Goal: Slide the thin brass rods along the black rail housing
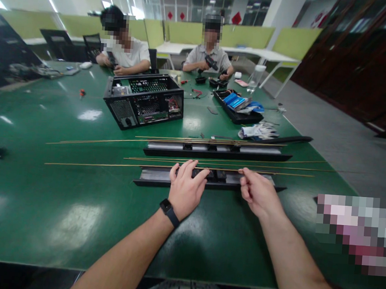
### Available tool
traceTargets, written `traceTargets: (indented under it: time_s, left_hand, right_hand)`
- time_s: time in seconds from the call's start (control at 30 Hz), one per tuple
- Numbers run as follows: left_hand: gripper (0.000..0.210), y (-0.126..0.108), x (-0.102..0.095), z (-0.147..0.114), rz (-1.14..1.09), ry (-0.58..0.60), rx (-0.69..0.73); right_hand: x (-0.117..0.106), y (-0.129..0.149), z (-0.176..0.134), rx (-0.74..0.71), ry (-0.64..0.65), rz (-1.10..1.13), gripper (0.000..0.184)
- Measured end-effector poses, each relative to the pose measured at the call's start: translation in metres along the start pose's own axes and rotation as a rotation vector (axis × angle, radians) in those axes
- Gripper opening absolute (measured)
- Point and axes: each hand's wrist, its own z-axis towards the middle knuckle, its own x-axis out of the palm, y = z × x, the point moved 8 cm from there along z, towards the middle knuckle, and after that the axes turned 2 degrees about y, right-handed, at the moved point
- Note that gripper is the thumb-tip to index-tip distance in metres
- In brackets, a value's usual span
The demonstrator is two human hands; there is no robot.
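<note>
My left hand (187,190), with a dark watch on the wrist, lies over the near black rail (157,183). Its fingers are spread, and the fingertips reach a thin brass-coloured rod (95,165) along the rail's far edge. Thumb and forefinger of my right hand (259,191) are pinched at the same rod, farther right. Inside the rail's grey channel, dark blocks (221,176) show between my hands. A second black rail (218,155) lies parallel just beyond, with more thin rods (120,140) along it. My palms hide part of the near rail.
Beyond the rails stand an open computer case (143,101) and a black tray (241,117) with blue packets. White gloves (260,130) lie near the right edge of the green table (74,228). Two people (130,52) sit across; one holds a power drill (211,63).
</note>
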Motion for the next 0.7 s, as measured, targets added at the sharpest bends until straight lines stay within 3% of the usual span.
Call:
traceTargets:
  time_s: [0.33,0.7]
  left_hand:
    - [0.029,0.0001,0.0008,0.0003,0.004,0.017,-0.001]
    - [0.029,0.0002,0.0011,-0.0001,0.0,0.01,-0.003]
  right_hand:
    - [-0.0046,0.0012,0.002,-0.009,-0.04,0.05,0.021]
    - [-0.0007,-0.0007,0.0012,-0.003,0.004,-0.019,0.024]
